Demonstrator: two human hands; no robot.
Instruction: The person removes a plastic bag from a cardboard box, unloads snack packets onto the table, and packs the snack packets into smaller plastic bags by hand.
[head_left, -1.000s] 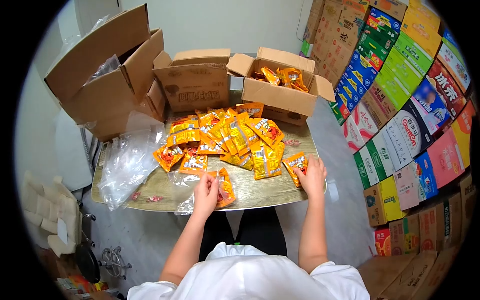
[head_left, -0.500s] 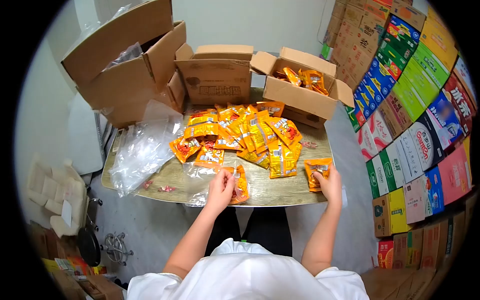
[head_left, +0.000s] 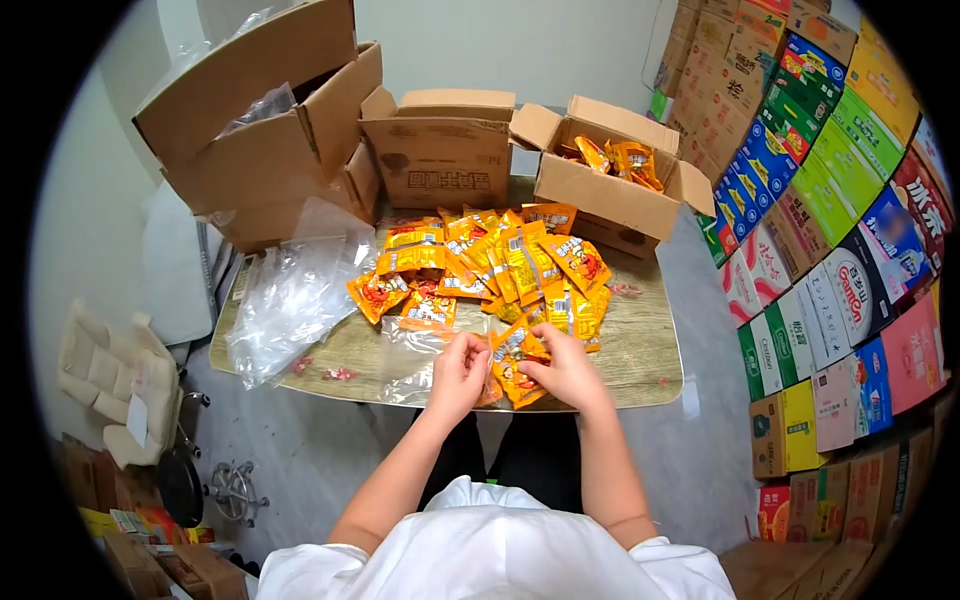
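My left hand is closed on the edge of a clear plastic bag near the front edge of the table. My right hand grips an orange snack packet right beside it, over the bag's mouth. Part of another orange packet shows beneath, between the hands; its exact place in the bag is hidden. Behind my hands lies a pile of orange packets. More clear bags are heaped on the left of the table.
An open carton holding orange packets stands at the back right of the table. Another carton is behind the pile, and a large one at the left. Stacked boxes line the right; a chair stands left.
My right hand has picked up the packet at the table's right side and brought it left to my left hand. My left hand has kept hold of the bag. The camera view has shifted.
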